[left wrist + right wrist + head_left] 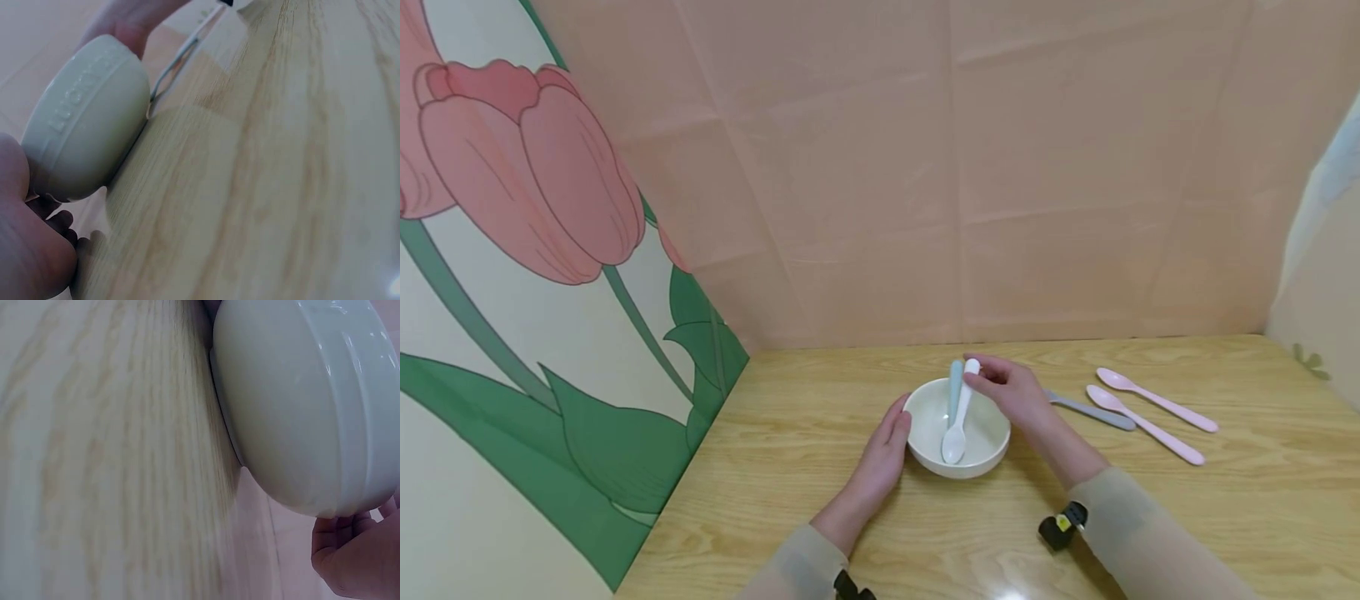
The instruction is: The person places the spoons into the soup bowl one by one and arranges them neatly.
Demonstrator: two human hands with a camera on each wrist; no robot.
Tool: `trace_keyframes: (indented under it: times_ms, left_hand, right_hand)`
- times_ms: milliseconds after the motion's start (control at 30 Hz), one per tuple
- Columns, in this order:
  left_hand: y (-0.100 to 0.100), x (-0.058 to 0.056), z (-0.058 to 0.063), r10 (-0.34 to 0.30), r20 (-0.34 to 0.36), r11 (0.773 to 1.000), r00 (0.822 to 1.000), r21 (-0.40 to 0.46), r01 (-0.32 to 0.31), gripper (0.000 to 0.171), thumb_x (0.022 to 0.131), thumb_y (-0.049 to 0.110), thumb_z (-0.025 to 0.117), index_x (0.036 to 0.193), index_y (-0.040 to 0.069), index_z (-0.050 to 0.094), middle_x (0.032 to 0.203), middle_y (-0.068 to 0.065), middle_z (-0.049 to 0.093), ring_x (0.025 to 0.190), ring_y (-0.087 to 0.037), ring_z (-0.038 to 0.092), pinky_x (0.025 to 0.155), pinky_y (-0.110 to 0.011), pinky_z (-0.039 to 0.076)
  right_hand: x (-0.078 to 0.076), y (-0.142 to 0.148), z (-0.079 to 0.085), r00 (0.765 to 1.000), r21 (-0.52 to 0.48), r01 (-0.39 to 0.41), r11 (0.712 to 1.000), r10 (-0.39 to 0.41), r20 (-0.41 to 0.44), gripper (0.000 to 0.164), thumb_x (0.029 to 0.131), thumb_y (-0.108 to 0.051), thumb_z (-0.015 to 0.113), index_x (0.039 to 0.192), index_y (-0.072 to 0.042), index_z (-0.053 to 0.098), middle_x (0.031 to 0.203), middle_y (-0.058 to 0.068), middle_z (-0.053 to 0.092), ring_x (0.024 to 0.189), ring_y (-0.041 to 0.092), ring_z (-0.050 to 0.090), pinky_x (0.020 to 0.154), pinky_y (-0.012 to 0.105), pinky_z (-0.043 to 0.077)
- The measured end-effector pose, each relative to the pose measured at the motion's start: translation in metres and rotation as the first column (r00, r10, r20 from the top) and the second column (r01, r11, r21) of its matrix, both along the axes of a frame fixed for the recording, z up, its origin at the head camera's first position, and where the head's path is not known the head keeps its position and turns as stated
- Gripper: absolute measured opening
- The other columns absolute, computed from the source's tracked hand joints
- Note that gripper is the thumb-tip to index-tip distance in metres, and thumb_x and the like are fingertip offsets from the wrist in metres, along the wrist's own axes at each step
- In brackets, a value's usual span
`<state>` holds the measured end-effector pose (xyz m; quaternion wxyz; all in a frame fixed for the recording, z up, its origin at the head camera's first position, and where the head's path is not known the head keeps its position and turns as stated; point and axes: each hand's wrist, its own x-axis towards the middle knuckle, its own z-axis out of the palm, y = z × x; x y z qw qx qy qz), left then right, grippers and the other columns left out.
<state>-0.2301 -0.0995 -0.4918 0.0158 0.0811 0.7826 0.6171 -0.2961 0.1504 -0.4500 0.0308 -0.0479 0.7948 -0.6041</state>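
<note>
A cream-white bowl [958,471] stands on the wooden table, raised lettering on its outer wall in the left wrist view. My left hand [883,446] grips the bowl's left side, thumb near the rim. With thumb and fingers, my right hand [1011,396] pinches the upper end of a white spoon [962,412] at the bowl's far right rim. That spoon's head points down into the bowl. Beside it a light blue spoon [955,387] leans in the bowl, its handle sticking up over the far rim. The right wrist view shows the bowl wall [294,412] close up.
Right of the bowl lie two pink spoons [1157,400] [1150,429] and a grey-blue utensil [1097,411], whose far end is hidden behind my right hand. A tulip-patterned panel [535,167] borders the table's left side, and a pinkish sheet [962,208] hangs behind.
</note>
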Motion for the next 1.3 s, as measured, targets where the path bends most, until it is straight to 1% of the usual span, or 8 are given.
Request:
trace_keyframes:
  times_ms: [200, 367, 533, 700, 833, 1000, 1133, 1300]
  left_hand:
    - [0.0, 0.001, 0.001, 0.005, 0.018, 1.0, 1.0, -0.018, -0.005, 0.061, 0.121, 0.048, 0.037, 0.174, 0.018, 0.037, 0.176, -0.003, 0.04, 0.165, -0.028, 0.027, 0.135, -0.056, 0.019]
    - [0.0, 0.0, 0.0, 0.011, 0.028, 0.999, 1.0, -0.031, -0.01, 0.063, 0.12, 0.051, 0.036, 0.174, 0.019, 0.037, 0.176, -0.001, 0.039, 0.166, -0.027, 0.026, 0.136, -0.056, 0.019]
    - [0.001, 0.001, 0.0, 0.007, 0.02, 0.999, 1.0, -0.037, -0.007, 0.062, 0.121, 0.05, 0.036, 0.174, 0.019, 0.037, 0.175, -0.001, 0.041, 0.165, -0.027, 0.028, 0.135, -0.056, 0.019]
    - [0.001, 0.002, 0.001, 0.013, 0.014, 0.999, 1.0, -0.037, -0.013, 0.06, 0.121, 0.049, 0.036, 0.173, 0.021, 0.039, 0.175, -0.001, 0.041, 0.165, -0.028, 0.028, 0.135, -0.057, 0.019]
    - [0.0, 0.002, 0.001, 0.01, 0.012, 0.999, 1.0, -0.034, -0.01, 0.059, 0.121, 0.049, 0.036, 0.173, 0.022, 0.039, 0.175, -0.001, 0.042, 0.165, -0.027, 0.029, 0.135, -0.055, 0.021]
    - [0.0, 0.001, 0.001, 0.004, 0.021, 0.999, 1.0, -0.033, -0.003, 0.06, 0.121, 0.05, 0.035, 0.174, 0.023, 0.038, 0.175, 0.001, 0.041, 0.165, -0.026, 0.029, 0.135, -0.054, 0.021]
    - [0.0, 0.0, 0.0, 0.006, 0.033, 0.999, 0.999, -0.036, -0.004, 0.06, 0.121, 0.051, 0.035, 0.174, 0.024, 0.037, 0.175, 0.003, 0.04, 0.165, -0.023, 0.029, 0.136, -0.052, 0.021]
    - [0.0, 0.0, 0.0, 0.008, 0.042, 0.999, 0.999, -0.034, -0.007, 0.062, 0.12, 0.052, 0.035, 0.175, 0.023, 0.036, 0.176, 0.003, 0.039, 0.165, -0.024, 0.028, 0.136, -0.053, 0.02]
  right_hand:
    - [-0.004, -0.002, -0.002, 0.999, 0.029, 0.001, 1.0, 0.001, -0.039, 0.053, 0.108, -0.032, 0.077, 0.155, -0.011, 0.066, 0.123, 0.01, 0.067, 0.114, 0.027, 0.055, 0.091, 0.029, 0.05]
    - [-0.008, -0.004, -0.005, 0.999, 0.054, 0.009, 0.999, -0.006, -0.04, 0.05, 0.108, -0.029, 0.077, 0.152, -0.009, 0.068, 0.12, 0.01, 0.065, 0.113, 0.028, 0.055, 0.088, 0.029, 0.05]
    - [-0.009, -0.004, -0.01, 0.999, 0.075, 0.015, 0.997, -0.011, -0.052, 0.048, 0.108, -0.029, 0.077, 0.149, -0.007, 0.069, 0.123, 0.01, 0.068, 0.114, 0.027, 0.057, 0.091, 0.029, 0.051]
    - [-0.01, -0.005, -0.011, 0.998, 0.068, 0.018, 0.997, -0.014, -0.061, 0.048, 0.106, -0.032, 0.079, 0.147, -0.008, 0.071, 0.124, 0.01, 0.07, 0.115, 0.026, 0.058, 0.09, 0.025, 0.051]
    - [-0.011, -0.006, -0.012, 0.998, 0.063, 0.018, 0.998, -0.014, -0.062, 0.047, 0.106, -0.031, 0.078, 0.147, -0.008, 0.072, 0.123, 0.009, 0.069, 0.114, 0.025, 0.059, 0.089, 0.024, 0.051]
    - [-0.012, -0.006, -0.012, 0.998, 0.059, 0.02, 0.998, -0.017, -0.057, 0.046, 0.107, -0.03, 0.078, 0.148, -0.009, 0.071, 0.125, 0.01, 0.069, 0.116, 0.026, 0.059, 0.092, 0.026, 0.051]
    - [-0.011, -0.006, -0.013, 0.998, 0.051, 0.017, 0.999, -0.015, -0.054, 0.048, 0.108, -0.032, 0.077, 0.148, -0.007, 0.071, 0.127, 0.01, 0.07, 0.118, 0.026, 0.059, 0.095, 0.028, 0.05]
    - [-0.01, -0.006, -0.012, 0.999, 0.037, 0.015, 0.999, -0.014, -0.049, 0.047, 0.108, -0.033, 0.077, 0.146, -0.007, 0.072, 0.126, 0.01, 0.071, 0.118, 0.026, 0.059, 0.096, 0.028, 0.05]
